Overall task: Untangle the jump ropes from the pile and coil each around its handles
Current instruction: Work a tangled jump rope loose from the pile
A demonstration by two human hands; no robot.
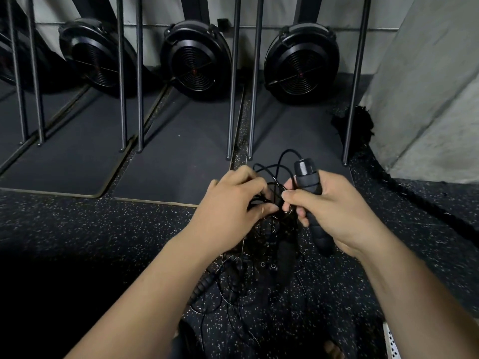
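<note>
A tangled pile of black jump ropes [248, 275] lies on the speckled rubber floor below my hands, with several black handles half buried in thin cords. My right hand [329, 208] grips one black ribbed handle [309, 193] upright, its cap end pointing up, and its thumb and forefinger pinch a thin cord. Black cord loops [274, 164] rise between the hands. My left hand [233, 200] is closed on a bunch of these cords just left of the handle.
Three black fan-wheel machines [195, 58] stand along the back wall on dark mats, with thin metal legs [232, 99] in front. A concrete pillar [427, 99] is at the right, a thick black battle rope [404, 193] at its foot.
</note>
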